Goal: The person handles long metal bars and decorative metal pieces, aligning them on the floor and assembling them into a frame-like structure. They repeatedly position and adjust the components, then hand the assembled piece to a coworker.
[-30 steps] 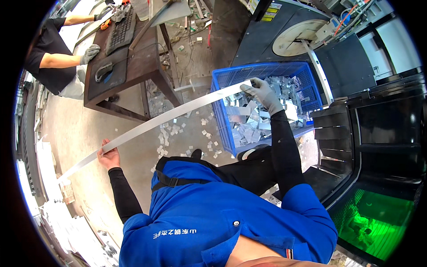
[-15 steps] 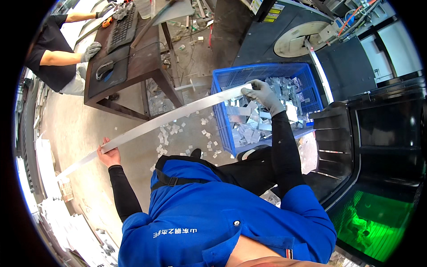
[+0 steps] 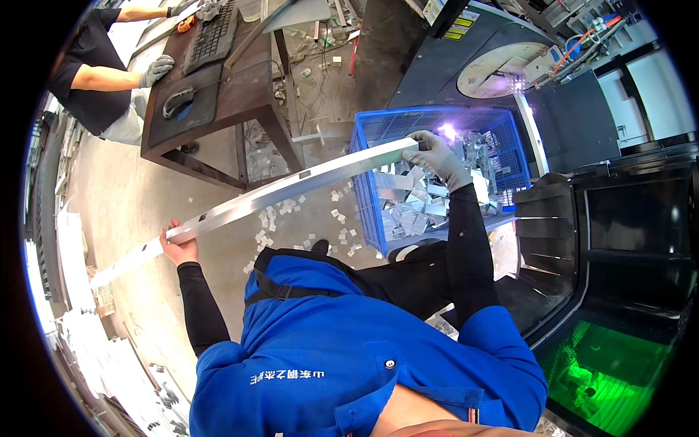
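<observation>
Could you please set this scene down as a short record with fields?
Left hand: bare, holding the long metal bar
Right hand: grey-gloved, gripping the bar's right end
Bar: pale, with dark rectangular marks or openings
Blue crate: holds many loose metal pieces
Machine: second bar at a round plate, bright purple-white light there
Desk: keyboard, mouse
Co-worker: gloved hand by the desk
</observation>
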A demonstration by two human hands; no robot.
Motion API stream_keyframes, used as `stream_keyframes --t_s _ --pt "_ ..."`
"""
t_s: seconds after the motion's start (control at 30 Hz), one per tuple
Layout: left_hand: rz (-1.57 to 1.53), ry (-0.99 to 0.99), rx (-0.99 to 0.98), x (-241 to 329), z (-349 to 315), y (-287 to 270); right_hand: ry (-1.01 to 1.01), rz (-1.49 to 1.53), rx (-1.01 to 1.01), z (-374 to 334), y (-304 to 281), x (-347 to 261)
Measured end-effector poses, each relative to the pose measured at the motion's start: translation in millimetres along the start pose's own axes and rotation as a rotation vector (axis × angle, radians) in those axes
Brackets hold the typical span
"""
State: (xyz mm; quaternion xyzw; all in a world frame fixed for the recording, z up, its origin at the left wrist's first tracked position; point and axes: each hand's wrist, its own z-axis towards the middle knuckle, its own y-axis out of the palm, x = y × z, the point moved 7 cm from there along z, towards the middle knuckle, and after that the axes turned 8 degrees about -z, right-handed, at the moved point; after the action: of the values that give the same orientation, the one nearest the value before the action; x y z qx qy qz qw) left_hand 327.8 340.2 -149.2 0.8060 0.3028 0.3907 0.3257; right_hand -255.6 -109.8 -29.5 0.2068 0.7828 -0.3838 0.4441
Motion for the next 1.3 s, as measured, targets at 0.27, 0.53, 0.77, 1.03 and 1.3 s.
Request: stream_keyframes --t_s 0.27,0.53,0.77,1.03,1.3 --pt "0.034 0.017 0.029 2.3 0.8 -5.5 -0.059 0.003 -0.012 1.5 1.3 3.7" --pt "0.054 0.036 0.066 1.5 -0.3 -11.4 -0.049 -0.042 -0.027 -7.2 1.6 -3.6" --pt "0.113 0.01 0.058 2.6 7.4 -17.2 -0.073 -0.011 -0.028 -5.4 1.7 2.0" --pt "0.165 0.031 0.134 1.6 5.7 -26.6 0.032 0.023 -0.008 -10.2 4.3 -11.5" --pt "0.063 -0.006 0.063 3.1 11.1 -27.8 -0.017 0.012 -0.026 -0.9 3.7 -2.8"
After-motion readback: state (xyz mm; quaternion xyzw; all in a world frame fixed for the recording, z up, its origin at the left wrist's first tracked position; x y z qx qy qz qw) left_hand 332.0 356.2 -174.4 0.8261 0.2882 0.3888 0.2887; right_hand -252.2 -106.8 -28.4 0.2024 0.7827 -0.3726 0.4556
